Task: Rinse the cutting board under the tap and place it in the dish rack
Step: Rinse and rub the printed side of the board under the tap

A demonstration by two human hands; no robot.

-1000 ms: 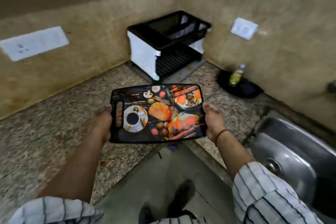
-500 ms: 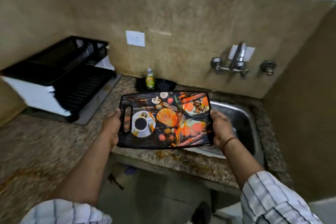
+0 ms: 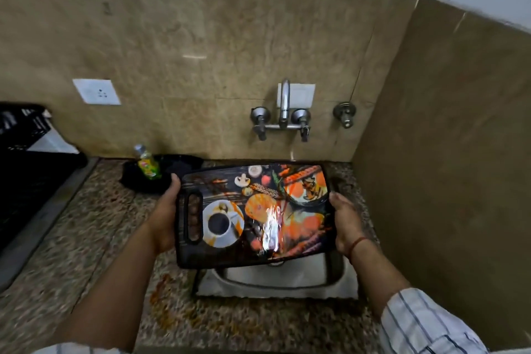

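A black cutting board (image 3: 253, 212) printed with food and a coffee cup is held flat over the steel sink (image 3: 275, 279). My left hand (image 3: 165, 218) grips its handle end and my right hand (image 3: 344, 224) grips the opposite short edge. A wet glare shines on the board's middle, below the wall tap (image 3: 283, 107). The black dish rack (image 3: 26, 158) stands at the far left edge of the view, partly cut off.
A small green-yellow bottle (image 3: 147, 164) sits on a black tray (image 3: 163, 175) by the wall, just left of the sink. A separate valve (image 3: 344, 113) sticks out right of the tap. A side wall (image 3: 445, 152) closes in the sink's right. Orange stains mark the granite counter (image 3: 86, 238).
My view has swung right from the counter corner to face the sink. Both hands have carried the board over the sink under the tap, and a wet shine now shows on it.
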